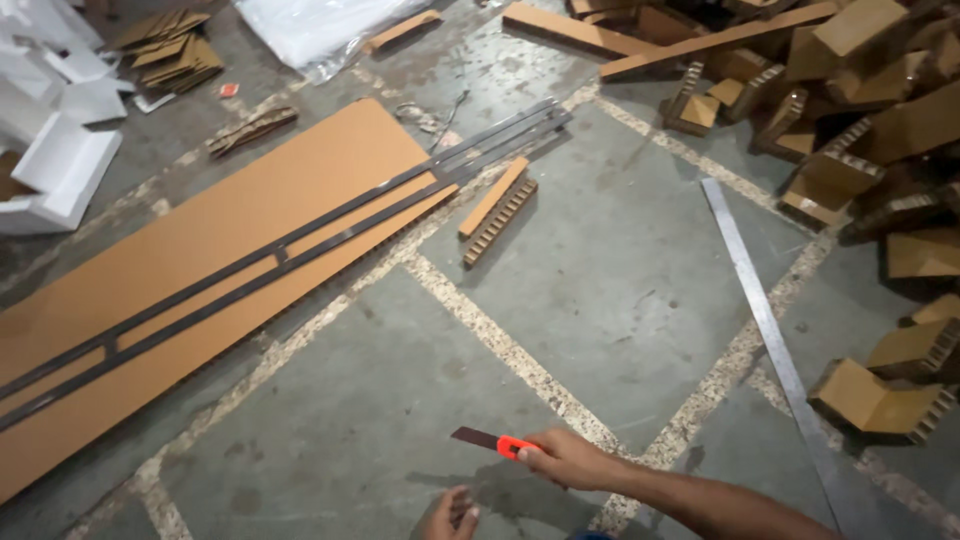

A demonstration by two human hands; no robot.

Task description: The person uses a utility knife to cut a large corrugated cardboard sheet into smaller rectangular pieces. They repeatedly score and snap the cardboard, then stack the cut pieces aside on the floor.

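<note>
Head view shows my right hand [565, 460] closed around an orange knife [495, 443], dark blade out, above the grey floor [620, 290]. My left hand [448, 515] hangs loose, fingers curled, holding nothing. I think cutting is partly done: rough brown pieces [870, 110] are heaped far right, but the big smooth board [190, 270] under a flat metal frame [300, 245] looks whole.

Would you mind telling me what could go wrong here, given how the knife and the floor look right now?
1. The right hand holds an orange utility knife with its blade out; the left hand is just below it and might get nicked.
2. The long metal strip lies loose on the floor nearby, so it may be stepped on.
3. Cardboard offcuts lie scattered at the right, a likely trip hazard.
</note>
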